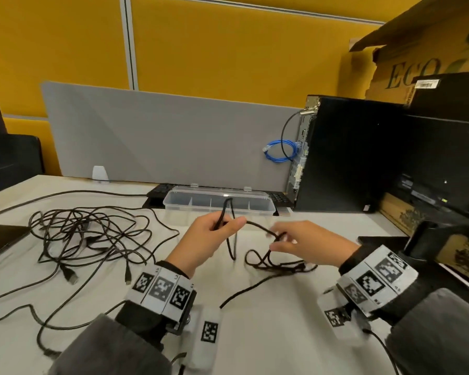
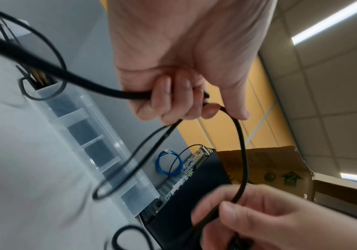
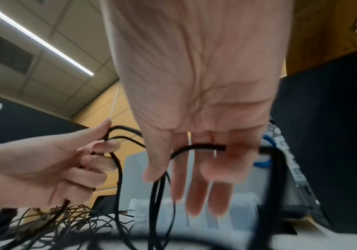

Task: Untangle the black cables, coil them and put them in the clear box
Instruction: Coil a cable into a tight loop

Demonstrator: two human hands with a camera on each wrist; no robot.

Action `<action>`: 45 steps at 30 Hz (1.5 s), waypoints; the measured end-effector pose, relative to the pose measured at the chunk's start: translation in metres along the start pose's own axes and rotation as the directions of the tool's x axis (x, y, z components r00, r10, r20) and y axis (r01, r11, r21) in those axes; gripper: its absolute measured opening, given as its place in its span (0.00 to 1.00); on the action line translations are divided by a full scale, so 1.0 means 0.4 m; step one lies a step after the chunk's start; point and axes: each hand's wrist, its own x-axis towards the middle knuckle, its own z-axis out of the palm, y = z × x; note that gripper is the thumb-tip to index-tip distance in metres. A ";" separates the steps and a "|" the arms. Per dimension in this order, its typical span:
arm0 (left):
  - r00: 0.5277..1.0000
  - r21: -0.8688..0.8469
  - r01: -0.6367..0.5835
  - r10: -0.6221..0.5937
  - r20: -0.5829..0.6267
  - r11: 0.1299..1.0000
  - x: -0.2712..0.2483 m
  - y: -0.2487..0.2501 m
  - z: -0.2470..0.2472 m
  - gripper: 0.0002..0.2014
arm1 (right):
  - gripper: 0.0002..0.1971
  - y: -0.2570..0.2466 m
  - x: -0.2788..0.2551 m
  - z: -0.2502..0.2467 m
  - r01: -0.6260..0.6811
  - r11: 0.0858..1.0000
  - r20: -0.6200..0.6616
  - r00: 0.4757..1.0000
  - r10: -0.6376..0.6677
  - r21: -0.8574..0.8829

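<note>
My left hand [image 1: 209,239] is raised above the white table and grips loops of a black cable [image 1: 257,226], fingers curled round them [image 2: 173,94]. The cable arcs right to my right hand [image 1: 303,244], which holds it across its fingers [image 3: 194,146]; a loose heap of the same cable [image 1: 276,263] lies on the table below. A large tangle of black cables [image 1: 87,236] is spread on the left. The clear box [image 1: 255,209], open and divided into compartments, stands just behind my hands; it looks empty.
A black computer tower [image 1: 349,155] with a blue cable coil [image 1: 279,151] stands at the back right. A monitor [image 1: 444,171] and a cardboard box [image 1: 417,63] are further right. A keyboard [image 1: 160,189] lies behind the clear box, against a grey partition [image 1: 160,136].
</note>
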 end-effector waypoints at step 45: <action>1.000 -0.222 -0.025 0.021 -0.018 0.975 -0.026 0.023 -0.030 0.28 | 0.10 -0.068 -0.068 -0.053 0.296 -0.159 -0.279 0.953 0.120 0.942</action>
